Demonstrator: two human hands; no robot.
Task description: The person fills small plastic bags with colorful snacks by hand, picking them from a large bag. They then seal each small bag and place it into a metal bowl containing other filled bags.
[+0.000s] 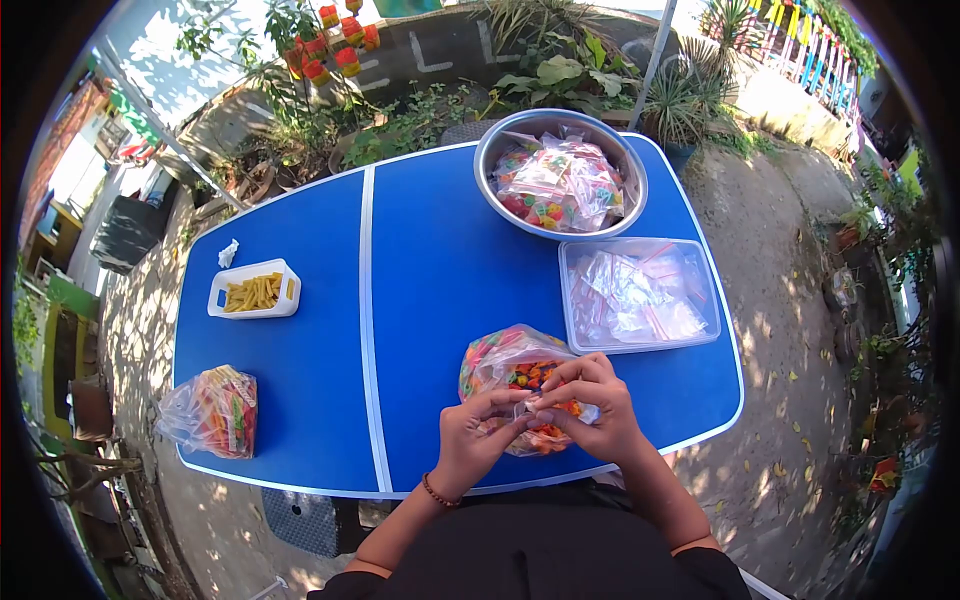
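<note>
My left hand (470, 438), with a beaded bracelet at the wrist, pinches one side of a small clear plastic bag (524, 408). From the other side my right hand (603, 412) grips it too, the fingertips of both hands nearly meeting. Right below them is a large clear plastic bag (497, 358) of orange, red and green snack pieces, its mouth open and partly hidden by my hands. Beyond my right hand, a clear plastic tub (640, 346) holds many flat clear zip bags (630, 290) with red-striped tops.
A metal basin (484, 190) full of filled snack packets (565, 180) stands at the far right. Left of the table's white seam (368, 300) are a white basket (258, 312) of yellow sticks, a crumpled white scrap (228, 253) and a knotted bag (225, 410) of colourful sticks.
</note>
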